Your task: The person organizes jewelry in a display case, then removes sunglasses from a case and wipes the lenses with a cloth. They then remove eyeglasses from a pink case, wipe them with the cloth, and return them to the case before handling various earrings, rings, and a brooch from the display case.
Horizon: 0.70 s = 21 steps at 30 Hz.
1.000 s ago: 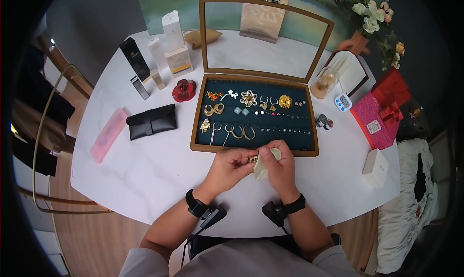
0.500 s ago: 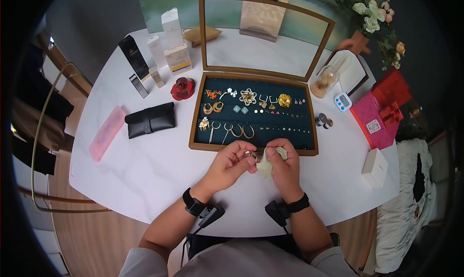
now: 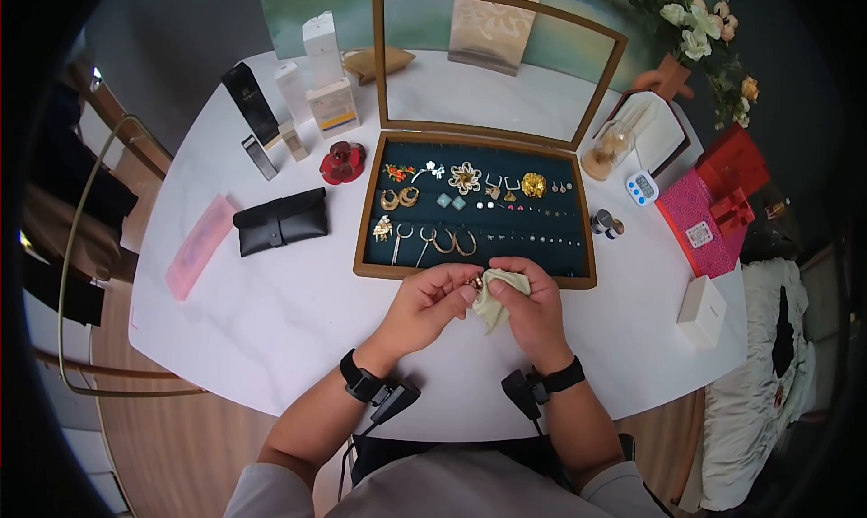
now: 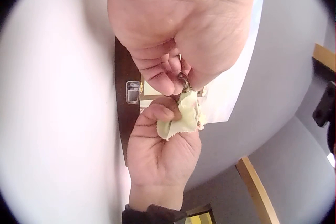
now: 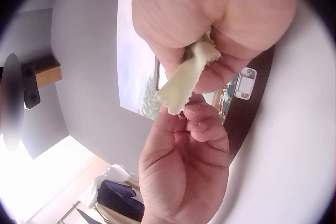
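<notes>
My left hand (image 3: 423, 307) pinches a small shiny gold-toned piece of jewelry (image 3: 475, 283) between thumb and fingers. In the left wrist view the jewelry (image 4: 183, 78) looks curved and metallic, partly hidden by the fingertips. A pale yellow-green cloth (image 3: 495, 303) with a zigzag edge is gripped by my right hand (image 3: 535, 317), right up against the jewelry. Both hands meet just in front of the wooden jewelry case (image 3: 379, 271), whose glass lid (image 3: 616, 62) stands raised. Earrings and brooches, among them a round gold brooch (image 3: 534, 186), lie in rows on its dark green lining.
Left of the case are a black pouch (image 3: 282, 223), a pink case (image 3: 200, 247), a red flower-shaped item (image 3: 342, 162) and several small boxes. On the right stand a timer (image 3: 641, 188), a glass dome (image 3: 609, 150), a pink-and-red box (image 3: 700, 229) and a white box (image 3: 702, 313).
The hands parted slightly, then came together again, with the cloth back against the jewelry. More of the cloth now spreads out over the right fingers. The case stays in place.
</notes>
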Each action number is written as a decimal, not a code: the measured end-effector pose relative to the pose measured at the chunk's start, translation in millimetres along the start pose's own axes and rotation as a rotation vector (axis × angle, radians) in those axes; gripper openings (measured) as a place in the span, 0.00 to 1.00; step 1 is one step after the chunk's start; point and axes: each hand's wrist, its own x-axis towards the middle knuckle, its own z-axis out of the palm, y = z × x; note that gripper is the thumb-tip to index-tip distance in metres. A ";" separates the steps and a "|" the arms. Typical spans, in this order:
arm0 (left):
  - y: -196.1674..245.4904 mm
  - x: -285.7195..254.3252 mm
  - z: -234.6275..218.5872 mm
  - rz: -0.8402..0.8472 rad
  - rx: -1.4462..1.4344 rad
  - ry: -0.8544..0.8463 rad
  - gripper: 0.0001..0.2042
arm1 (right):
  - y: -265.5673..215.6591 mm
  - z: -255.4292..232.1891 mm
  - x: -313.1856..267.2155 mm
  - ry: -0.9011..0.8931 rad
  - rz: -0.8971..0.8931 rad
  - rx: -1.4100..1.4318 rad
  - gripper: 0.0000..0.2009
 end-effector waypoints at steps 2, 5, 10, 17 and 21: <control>1.5 0.0 2.2 0.005 -0.003 0.015 0.16 | 3.2 -3.8 0.9 -0.022 -0.026 -0.142 0.08; 3.1 -0.1 4.0 0.038 0.028 0.036 0.15 | 7.5 -5.9 3.1 -0.061 -0.194 -0.249 0.07; 6.2 -0.6 4.1 0.093 0.107 0.046 0.14 | 7.4 -3.3 3.4 -0.099 -0.196 -0.201 0.07; 6.8 -2.2 3.6 0.115 0.196 0.037 0.16 | 12.9 -2.5 3.5 -0.159 -0.245 -0.124 0.06; 15.2 -1.1 7.8 0.204 0.412 0.088 0.16 | 12.9 -2.8 1.8 -0.155 -0.195 -0.066 0.06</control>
